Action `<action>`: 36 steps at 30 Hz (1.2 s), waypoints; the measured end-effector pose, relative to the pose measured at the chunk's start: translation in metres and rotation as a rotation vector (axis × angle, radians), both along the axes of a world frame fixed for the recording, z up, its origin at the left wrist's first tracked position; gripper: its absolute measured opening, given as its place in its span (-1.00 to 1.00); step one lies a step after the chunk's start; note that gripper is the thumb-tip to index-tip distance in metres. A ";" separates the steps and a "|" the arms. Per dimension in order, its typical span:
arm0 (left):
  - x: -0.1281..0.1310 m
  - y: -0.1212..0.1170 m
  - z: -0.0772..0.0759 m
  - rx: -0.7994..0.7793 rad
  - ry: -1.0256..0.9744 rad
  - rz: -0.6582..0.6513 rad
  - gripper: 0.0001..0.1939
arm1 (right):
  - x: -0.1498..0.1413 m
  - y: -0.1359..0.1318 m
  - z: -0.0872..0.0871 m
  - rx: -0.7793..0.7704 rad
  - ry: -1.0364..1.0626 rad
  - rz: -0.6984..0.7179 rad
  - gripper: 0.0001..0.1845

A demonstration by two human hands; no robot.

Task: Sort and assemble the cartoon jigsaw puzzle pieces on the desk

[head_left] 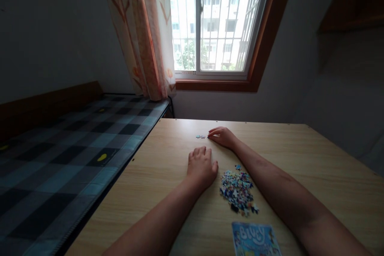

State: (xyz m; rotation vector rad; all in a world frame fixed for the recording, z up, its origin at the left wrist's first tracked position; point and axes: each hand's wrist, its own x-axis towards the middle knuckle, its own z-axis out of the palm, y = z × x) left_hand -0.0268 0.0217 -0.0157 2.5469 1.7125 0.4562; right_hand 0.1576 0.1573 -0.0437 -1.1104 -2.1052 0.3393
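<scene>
My right hand (221,136) reaches far across the table, its fingertips pinched on a small jigsaw puzzle piece (208,137). Just left of that piece lie a few other puzzle pieces (200,137) in a short row. Flat on the wood, palm down, rests my left hand (201,166), with fingers somewhat spread and nothing seen in it. A heap of loose puzzle pieces (237,189) lies between my forearms, with one light blue piece (238,167) at its far edge. Nearer to me is a blue "Bluey" picture card or box (255,239), cut off by the frame.
All of this is on a light wooden table (300,152). Along its left side stands a bed with a checked cover (90,156). Behind the table are a barred window (222,28) and an orange floral curtain (147,36). A wooden shelf (354,24) hangs at upper right.
</scene>
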 end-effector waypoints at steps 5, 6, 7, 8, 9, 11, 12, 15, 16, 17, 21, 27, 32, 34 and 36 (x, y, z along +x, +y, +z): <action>0.000 0.000 0.000 -0.017 0.001 0.004 -0.51 | -0.004 0.002 0.003 -0.008 -0.043 0.033 -0.84; 0.000 0.000 0.001 -0.018 0.000 0.005 -0.51 | -0.005 0.002 0.003 -0.006 -0.049 0.032 -0.83; 0.000 0.000 0.001 -0.020 0.000 0.006 -0.52 | -0.006 0.001 0.003 -0.007 -0.058 0.023 -0.83; 0.000 0.000 0.001 -0.022 0.001 0.006 -0.52 | -0.007 0.001 0.003 -0.008 -0.068 0.010 -0.83; 0.000 0.000 0.001 -0.024 0.003 0.006 -0.53 | -0.008 0.000 0.003 -0.011 -0.077 -0.003 -0.83; 0.000 0.000 0.000 -0.024 0.007 0.004 -0.53 | -0.009 -0.001 0.003 -0.010 -0.089 -0.017 -0.82; 0.000 0.000 0.000 -0.022 0.007 0.003 -0.52 | -0.009 -0.001 0.003 -0.007 -0.091 -0.017 -0.82; -0.001 0.001 -0.001 -0.018 0.008 0.002 -0.51 | -0.009 -0.002 0.003 0.003 -0.095 -0.011 -0.82; -0.001 0.001 -0.001 -0.017 0.007 0.001 -0.50 | -0.009 -0.002 0.004 0.009 -0.096 -0.009 -0.82; -0.001 0.001 -0.001 -0.016 0.006 0.000 -0.50 | -0.009 -0.002 0.004 0.014 -0.096 -0.008 -0.81; -0.001 0.001 0.000 -0.015 0.001 0.000 -0.50 | -0.009 -0.003 0.005 0.002 -0.107 -0.022 -0.81; -0.001 0.001 0.000 -0.033 0.001 0.010 -0.49 | -0.011 -0.005 0.005 0.016 -0.094 -0.005 -0.82; -0.001 0.002 -0.002 -0.016 -0.012 0.008 -0.47 | -0.007 -0.005 0.002 0.030 0.048 -0.017 -0.84; -0.001 0.002 -0.003 -0.015 -0.019 0.008 -0.46 | -0.002 -0.001 0.000 0.024 0.170 -0.059 -0.82; -0.001 0.002 -0.003 -0.011 -0.028 0.004 -0.46 | 0.006 0.004 -0.004 -0.054 0.319 -0.109 -0.79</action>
